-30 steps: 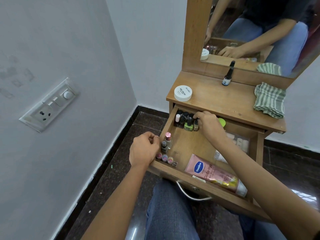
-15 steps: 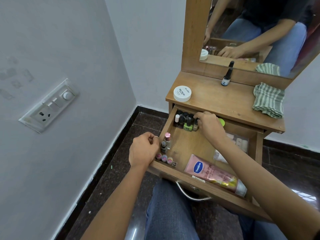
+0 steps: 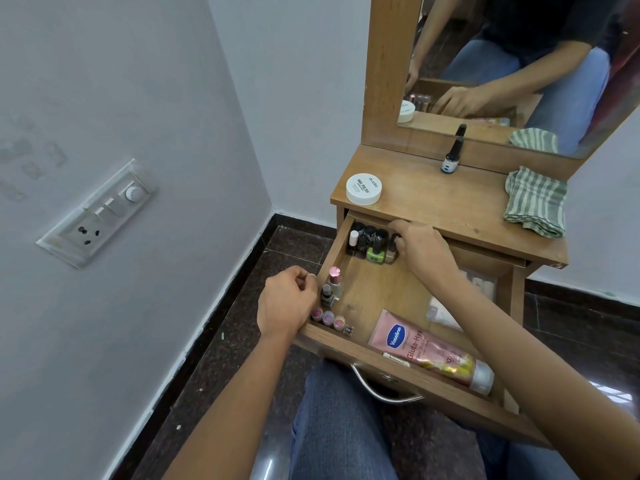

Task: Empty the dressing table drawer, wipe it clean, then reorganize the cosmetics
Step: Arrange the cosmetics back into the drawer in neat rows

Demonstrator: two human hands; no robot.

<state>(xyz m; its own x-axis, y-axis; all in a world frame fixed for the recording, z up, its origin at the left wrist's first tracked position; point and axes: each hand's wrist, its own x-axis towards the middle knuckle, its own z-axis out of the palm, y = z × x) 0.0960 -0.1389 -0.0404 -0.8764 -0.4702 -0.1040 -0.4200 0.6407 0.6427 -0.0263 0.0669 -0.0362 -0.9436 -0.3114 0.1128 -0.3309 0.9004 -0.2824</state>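
The wooden drawer [image 3: 408, 372] is pulled out over my lap. At its back left stand several nail polish bottles [image 3: 369, 242], one green [image 3: 375, 252]. My right hand [image 3: 420, 249] reaches to that row and its fingertips pinch a small dark-capped bottle at the row's right end. My left hand [image 3: 285, 301] rests with curled fingers on the drawer's left wall, beside a pink-capped bottle [image 3: 334, 280] and small pink pots [image 3: 329, 318]. A pink Vaseline tube [image 3: 429, 349] lies along the front. A clear packet [image 3: 445, 311] lies at the right, partly hidden by my arm.
On the tabletop [image 3: 450, 202] sit a white round jar [image 3: 363, 189], a dark dropper bottle [image 3: 452, 157] by the mirror [image 3: 519, 64], and a folded green striped cloth [image 3: 535, 202]. A wall with a switchboard [image 3: 98, 213] stands to the left. A metal handle [image 3: 384, 393] sticks out above my knee.
Both hands stay almost in place. My right hand's fingers have closed in a little on the bottle at the right end of the back row.
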